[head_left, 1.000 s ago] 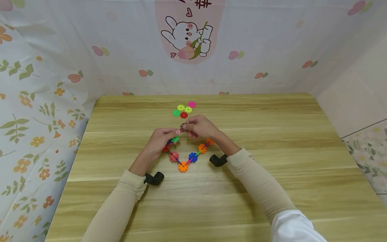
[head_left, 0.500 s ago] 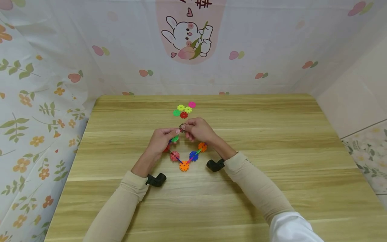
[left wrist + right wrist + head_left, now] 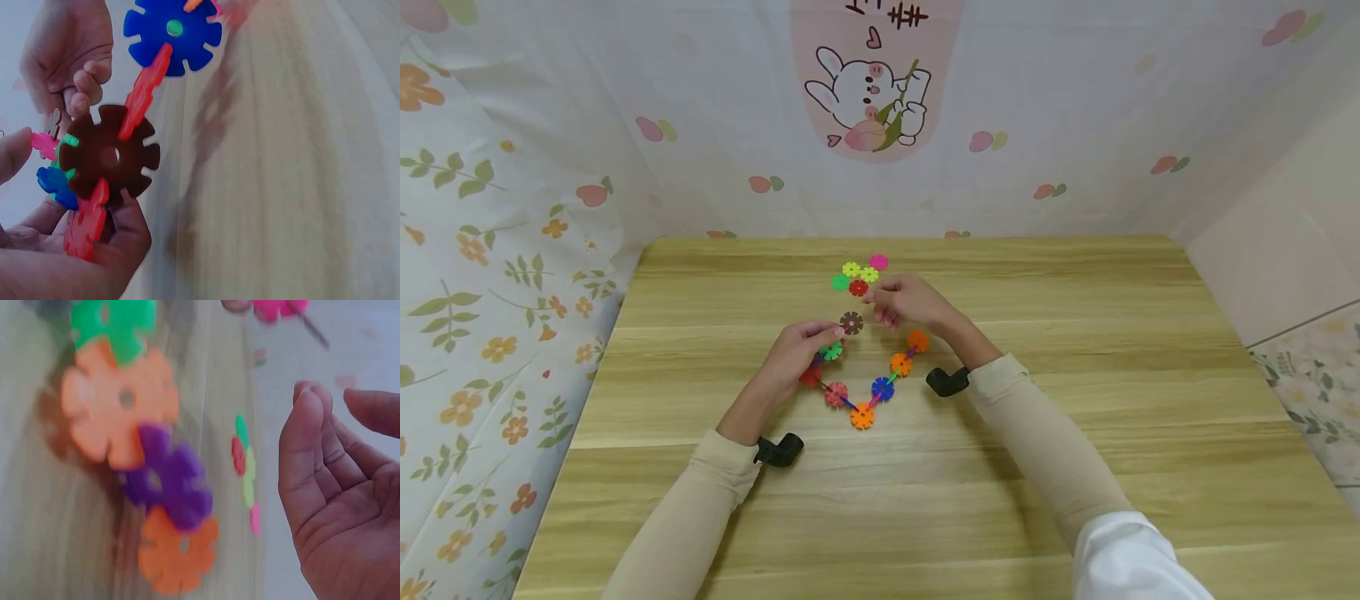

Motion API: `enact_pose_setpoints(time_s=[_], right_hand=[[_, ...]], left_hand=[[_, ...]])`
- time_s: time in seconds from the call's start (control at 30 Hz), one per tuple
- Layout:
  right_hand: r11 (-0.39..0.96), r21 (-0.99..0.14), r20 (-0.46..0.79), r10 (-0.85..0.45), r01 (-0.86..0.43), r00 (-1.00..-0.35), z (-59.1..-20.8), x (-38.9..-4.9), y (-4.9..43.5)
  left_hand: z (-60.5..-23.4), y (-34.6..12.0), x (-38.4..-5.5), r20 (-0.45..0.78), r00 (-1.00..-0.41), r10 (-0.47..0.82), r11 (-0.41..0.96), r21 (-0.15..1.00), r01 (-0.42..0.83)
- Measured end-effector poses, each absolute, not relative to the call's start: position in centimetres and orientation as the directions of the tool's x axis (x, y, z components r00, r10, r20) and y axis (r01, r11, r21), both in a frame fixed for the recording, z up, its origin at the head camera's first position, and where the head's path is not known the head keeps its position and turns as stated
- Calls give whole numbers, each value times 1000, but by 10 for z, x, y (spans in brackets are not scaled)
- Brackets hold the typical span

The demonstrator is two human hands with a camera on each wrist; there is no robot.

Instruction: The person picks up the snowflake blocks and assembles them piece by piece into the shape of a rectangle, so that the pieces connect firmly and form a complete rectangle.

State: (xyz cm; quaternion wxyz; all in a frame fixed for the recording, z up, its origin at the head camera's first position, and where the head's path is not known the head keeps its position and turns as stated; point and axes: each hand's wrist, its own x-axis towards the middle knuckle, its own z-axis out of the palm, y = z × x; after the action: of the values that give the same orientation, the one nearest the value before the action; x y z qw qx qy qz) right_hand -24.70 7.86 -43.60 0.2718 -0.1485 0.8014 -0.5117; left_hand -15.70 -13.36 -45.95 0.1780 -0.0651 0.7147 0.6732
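Taking the right beige sleeve [image 3: 1052,446] as landmark, we log a looser white sleeve [image 3: 1131,554] over its upper end, a black, bent, tube-like wrist piece [image 3: 949,382] just beyond its creased cuff, and, well apart to its left, a matching left beige sleeve [image 3: 688,517] with another black wrist piece [image 3: 781,450].

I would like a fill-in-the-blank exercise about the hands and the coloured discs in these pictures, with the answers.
The left hand holds the linked chain, while the right hand holds ____.
One end of the chain is a brown disc; the disc at the other end is coloured ____.
Among the loose discs, the number of yellow discs is ____.
Missing words: nothing; orange; two.
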Motion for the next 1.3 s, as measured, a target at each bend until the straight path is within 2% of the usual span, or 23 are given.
enact_pose_setpoints(time_s=[0.4, 0.83, 1.1, 1.3], right_hand=[[415, -906, -271, -418, 83, -867, -452, -291, 83], [556, -830, -268, -461, -40, -846, -469, -314, 73], [691, -703, -244, -456, -167, -856, -473, -318, 65], [736, -653, -264, -442, -179, -857, -470, -317, 62]], left_hand=[[-459, -137, -148, -348, -923, 165, 36, 937, -347], [-464, -141, -146, -328, -928, 175, -3, 943, -333], [-465, -140, -146, -345, -924, 166, -34, 934, -355], [-467, -140, -148, -369, -917, 154, -65, 922, -382]])
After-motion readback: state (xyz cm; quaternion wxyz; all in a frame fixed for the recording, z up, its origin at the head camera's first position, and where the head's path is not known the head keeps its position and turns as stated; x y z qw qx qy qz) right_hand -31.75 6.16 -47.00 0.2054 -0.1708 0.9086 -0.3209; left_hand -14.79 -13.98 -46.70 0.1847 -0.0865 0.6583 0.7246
